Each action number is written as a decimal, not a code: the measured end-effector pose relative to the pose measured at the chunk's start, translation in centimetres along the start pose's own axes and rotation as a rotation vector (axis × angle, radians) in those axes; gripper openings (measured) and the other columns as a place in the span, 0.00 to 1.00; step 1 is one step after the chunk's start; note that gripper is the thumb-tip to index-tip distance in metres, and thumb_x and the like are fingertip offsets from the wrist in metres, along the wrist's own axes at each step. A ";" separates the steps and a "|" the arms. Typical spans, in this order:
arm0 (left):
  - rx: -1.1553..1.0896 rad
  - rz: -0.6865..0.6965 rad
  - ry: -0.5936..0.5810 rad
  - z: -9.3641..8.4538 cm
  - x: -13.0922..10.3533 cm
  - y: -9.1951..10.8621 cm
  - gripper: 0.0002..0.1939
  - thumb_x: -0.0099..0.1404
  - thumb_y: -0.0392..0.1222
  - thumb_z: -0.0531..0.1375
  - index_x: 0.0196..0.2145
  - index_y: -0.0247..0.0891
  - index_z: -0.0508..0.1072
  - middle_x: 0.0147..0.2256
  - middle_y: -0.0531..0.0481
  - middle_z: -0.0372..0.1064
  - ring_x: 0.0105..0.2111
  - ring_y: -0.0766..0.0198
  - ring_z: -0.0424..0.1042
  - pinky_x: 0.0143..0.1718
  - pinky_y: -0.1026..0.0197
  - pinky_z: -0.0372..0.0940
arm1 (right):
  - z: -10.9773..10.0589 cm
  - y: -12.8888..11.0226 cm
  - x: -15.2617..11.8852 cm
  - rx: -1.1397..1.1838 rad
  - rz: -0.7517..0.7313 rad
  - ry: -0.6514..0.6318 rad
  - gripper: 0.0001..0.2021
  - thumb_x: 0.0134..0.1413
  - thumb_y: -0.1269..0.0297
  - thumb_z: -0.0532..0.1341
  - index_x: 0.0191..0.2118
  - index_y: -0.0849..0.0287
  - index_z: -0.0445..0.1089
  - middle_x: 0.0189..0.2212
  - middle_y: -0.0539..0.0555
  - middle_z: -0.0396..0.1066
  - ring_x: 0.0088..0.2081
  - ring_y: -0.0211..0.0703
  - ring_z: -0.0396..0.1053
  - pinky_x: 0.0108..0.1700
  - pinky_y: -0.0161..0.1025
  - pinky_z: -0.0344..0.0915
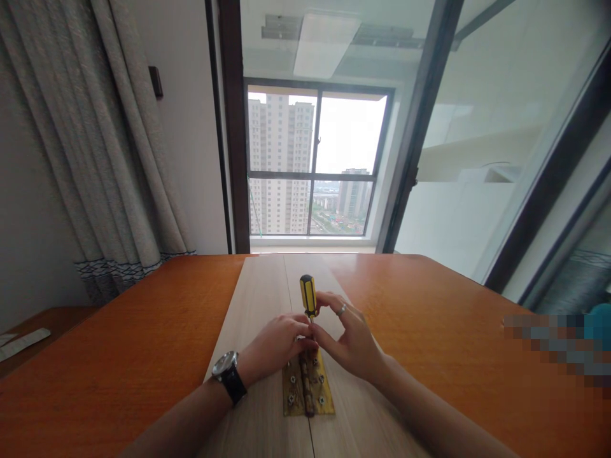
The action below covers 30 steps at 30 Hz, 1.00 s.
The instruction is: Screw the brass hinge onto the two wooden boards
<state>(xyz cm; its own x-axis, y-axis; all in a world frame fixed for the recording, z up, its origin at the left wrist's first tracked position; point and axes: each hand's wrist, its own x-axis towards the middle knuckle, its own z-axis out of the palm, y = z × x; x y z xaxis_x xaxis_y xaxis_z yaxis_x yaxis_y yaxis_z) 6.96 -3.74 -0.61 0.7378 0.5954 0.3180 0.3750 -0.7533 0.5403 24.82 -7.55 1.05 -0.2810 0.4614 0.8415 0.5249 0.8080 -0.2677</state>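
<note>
A screwdriver (308,296) with a yellow and black handle stands upright over a brass-coloured hinge (309,388). My right hand (346,334), with a ring on one finger, has its fingertips around the lower handle and shaft. Just left of the shaft, my left hand (281,343) is pinched closed near the tool's lower end; what its fingertips hold is too small to make out. Several screws stand in the hinge's holes, and the hinge lies across the seam of two pale wooden boards (252,299). The screwdriver's tip is hidden by my fingers.
The boards lie on an orange-brown wooden table (181,305). A grey curtain (119,159) hangs at the left, above a white strip (23,343). Behind the table are dark-framed glass panels and a window (317,159). A blurred patch covers the right edge.
</note>
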 end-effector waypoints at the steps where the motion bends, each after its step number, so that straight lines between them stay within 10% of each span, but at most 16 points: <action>1: 0.000 -0.002 0.002 0.0 0.0 0.0 0.09 0.67 0.38 0.60 0.31 0.37 0.79 0.39 0.48 0.75 0.42 0.60 0.73 0.46 0.63 0.65 | 0.1 0.1 -0.1 -0.010 0.004 0.010 0.15 0.57 0.67 0.61 0.51 0.54 0.65 0.35 0.53 0.74 0.37 0.46 0.73 0.43 0.44 0.68; 30: 0.111 -0.009 -0.017 0.1 0.1 0.1 0.06 0.67 0.40 0.61 0.33 0.37 0.77 0.38 0.49 0.73 0.41 0.61 0.72 0.45 0.63 0.64 | -0.3 0.3 0.4 0.035 0.149 0.061 0.10 0.56 0.73 0.60 0.44 0.56 0.68 0.36 0.53 0.69 0.37 0.44 0.65 0.40 0.40 0.63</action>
<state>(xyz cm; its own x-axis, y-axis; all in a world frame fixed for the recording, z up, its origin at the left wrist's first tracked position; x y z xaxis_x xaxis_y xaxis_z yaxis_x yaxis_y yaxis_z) 7.09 -3.76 -0.64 0.7429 0.5985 0.2997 0.4411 -0.7745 0.4533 25.12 -7.23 1.40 -0.1522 0.5545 0.8181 0.5287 0.7451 -0.4067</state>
